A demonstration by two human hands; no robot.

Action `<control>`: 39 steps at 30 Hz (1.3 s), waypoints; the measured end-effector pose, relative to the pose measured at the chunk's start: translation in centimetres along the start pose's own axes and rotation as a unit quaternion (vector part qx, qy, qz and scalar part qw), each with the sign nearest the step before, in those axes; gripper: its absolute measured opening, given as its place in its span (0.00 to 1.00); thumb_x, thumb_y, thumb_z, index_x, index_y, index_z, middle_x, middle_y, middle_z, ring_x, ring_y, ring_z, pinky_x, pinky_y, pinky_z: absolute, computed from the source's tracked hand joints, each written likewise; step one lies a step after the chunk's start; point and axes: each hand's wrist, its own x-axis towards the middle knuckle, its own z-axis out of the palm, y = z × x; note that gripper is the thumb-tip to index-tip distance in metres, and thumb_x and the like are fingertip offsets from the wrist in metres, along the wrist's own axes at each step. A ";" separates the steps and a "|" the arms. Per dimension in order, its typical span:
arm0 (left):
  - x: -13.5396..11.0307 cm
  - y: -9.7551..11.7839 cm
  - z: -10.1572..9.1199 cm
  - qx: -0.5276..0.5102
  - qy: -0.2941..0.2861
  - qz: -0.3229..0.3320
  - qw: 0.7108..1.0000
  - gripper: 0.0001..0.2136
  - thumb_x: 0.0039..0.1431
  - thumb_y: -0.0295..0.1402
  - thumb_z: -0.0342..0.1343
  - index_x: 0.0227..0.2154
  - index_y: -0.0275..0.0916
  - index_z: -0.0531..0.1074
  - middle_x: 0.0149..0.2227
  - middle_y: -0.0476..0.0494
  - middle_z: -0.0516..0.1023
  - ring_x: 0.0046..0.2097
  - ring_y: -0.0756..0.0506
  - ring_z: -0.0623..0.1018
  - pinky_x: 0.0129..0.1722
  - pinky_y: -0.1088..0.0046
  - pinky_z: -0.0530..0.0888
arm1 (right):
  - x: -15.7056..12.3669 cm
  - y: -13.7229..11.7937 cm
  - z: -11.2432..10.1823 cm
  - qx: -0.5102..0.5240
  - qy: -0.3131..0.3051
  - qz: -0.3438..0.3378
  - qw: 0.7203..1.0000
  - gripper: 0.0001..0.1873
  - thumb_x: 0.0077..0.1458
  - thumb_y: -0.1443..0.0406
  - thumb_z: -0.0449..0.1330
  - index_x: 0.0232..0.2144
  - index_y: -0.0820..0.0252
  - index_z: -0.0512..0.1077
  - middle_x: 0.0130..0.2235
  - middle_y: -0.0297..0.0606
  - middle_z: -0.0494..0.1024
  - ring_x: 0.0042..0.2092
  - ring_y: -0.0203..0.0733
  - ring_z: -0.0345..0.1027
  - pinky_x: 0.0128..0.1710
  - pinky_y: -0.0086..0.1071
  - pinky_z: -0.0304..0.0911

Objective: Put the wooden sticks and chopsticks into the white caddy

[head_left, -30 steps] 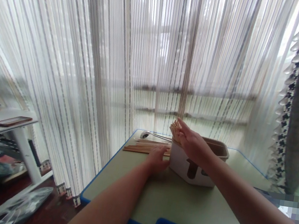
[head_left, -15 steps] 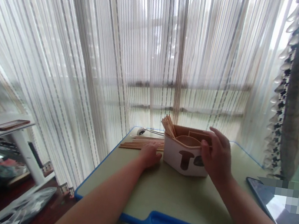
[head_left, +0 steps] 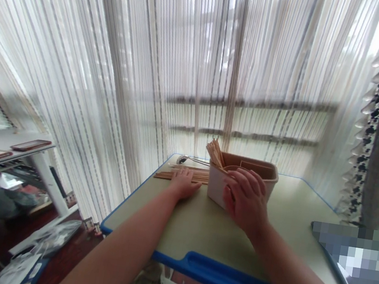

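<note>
A white holder box [head_left: 216,188] with a brown inner rim stands on the green desk [head_left: 205,229]. A bundle of wooden chopsticks [head_left: 215,153] sticks up from its left compartment. My right hand [head_left: 246,202] lies against the near side of the box, fingers curled on its front wall. My left hand [head_left: 183,186] rests flat on the desk, fingers spread over a row of loose chopsticks [head_left: 179,175] lying left of the box. A metal spoon [head_left: 188,160] lies behind them.
Sheer striped curtains [head_left: 186,65] hang right behind the desk. The desk has a blue rim with a groove [head_left: 223,273] at its near edge. A dark tablet [head_left: 351,275] lies at the right. A white shelf table [head_left: 6,152] stands at the left, lower down.
My right hand moved from the top of the chopstick bundle, round the right side of the box, to its front wall. My left hand stayed on the loose chopsticks, fingers now spread.
</note>
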 end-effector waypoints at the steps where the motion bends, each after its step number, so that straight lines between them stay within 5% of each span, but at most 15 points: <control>1: 0.0 0.0 0.1 0.000 -0.017 0.000 1.000 0.36 0.56 0.56 0.40 0.60 0.34 0.56 0.65 0.30 0.52 0.66 0.31 0.49 0.61 0.48 0.47 | -0.1 -0.3 0.3 0.013 -0.021 -0.023 0.999 0.14 0.52 0.67 0.56 0.43 0.53 0.70 0.48 0.37 0.75 0.55 0.44 0.61 0.60 0.44 0.51; 5: 0.1 0.1 0.1 0.005 -0.050 -0.008 0.999 0.36 0.58 0.56 0.35 0.61 0.35 0.54 0.65 0.31 0.49 0.66 0.32 0.50 0.61 0.47 0.46 | -0.5 -1.6 1.8 0.069 -0.118 -0.124 0.983 0.17 0.51 0.68 0.55 0.45 0.56 0.71 0.50 0.39 0.74 0.54 0.45 0.61 0.59 0.44 0.53; 13: 0.1 0.1 -0.3 -0.004 -0.085 -0.008 0.996 0.30 0.61 0.47 0.40 0.61 0.35 0.53 0.66 0.31 0.46 0.66 0.31 0.47 0.60 0.45 0.45 | -0.9 -2.4 3.4 0.114 -0.178 -0.086 0.974 0.26 0.51 0.72 0.53 0.54 0.58 0.64 0.52 0.41 0.72 0.53 0.47 0.61 0.54 0.43 0.57; 18: -0.2 0.5 -0.5 0.021 -0.032 -0.011 0.999 0.27 0.59 0.48 0.41 0.55 0.36 0.62 0.62 0.30 0.58 0.62 0.28 0.56 0.58 0.43 0.50 | -0.3 -1.4 2.5 0.108 -0.101 -0.072 0.986 0.23 0.52 0.72 0.53 0.52 0.60 0.65 0.48 0.42 0.74 0.51 0.45 0.63 0.52 0.40 0.60; 24: -0.1 0.4 -0.4 0.039 0.016 0.013 0.999 0.23 0.56 0.46 0.47 0.47 0.35 0.68 0.51 0.31 0.67 0.54 0.34 0.65 0.53 0.54 0.62 | 0.1 0.5 1.7 0.052 0.029 -0.054 0.997 0.22 0.49 0.71 0.57 0.49 0.61 0.65 0.47 0.44 0.74 0.53 0.47 0.63 0.54 0.42 0.59; 34: 0.1 0.3 -1.2 0.038 -0.021 -0.001 0.999 0.23 0.53 0.49 0.49 0.43 0.36 0.70 0.50 0.29 0.69 0.52 0.32 0.68 0.50 0.52 0.64 | 0.2 0.9 1.3 0.061 0.058 0.015 0.996 0.19 0.48 0.71 0.58 0.45 0.59 0.65 0.43 0.43 0.74 0.49 0.47 0.64 0.51 0.43 0.61; 39: 0.2 0.2 -1.3 0.002 -0.036 -0.032 0.999 0.23 0.50 0.51 0.51 0.40 0.36 0.70 0.47 0.29 0.73 0.48 0.33 0.72 0.45 0.59 0.67 | 0.4 1.1 1.1 0.082 0.075 0.040 0.993 0.18 0.48 0.71 0.57 0.43 0.58 0.65 0.42 0.42 0.74 0.48 0.47 0.64 0.49 0.43 0.62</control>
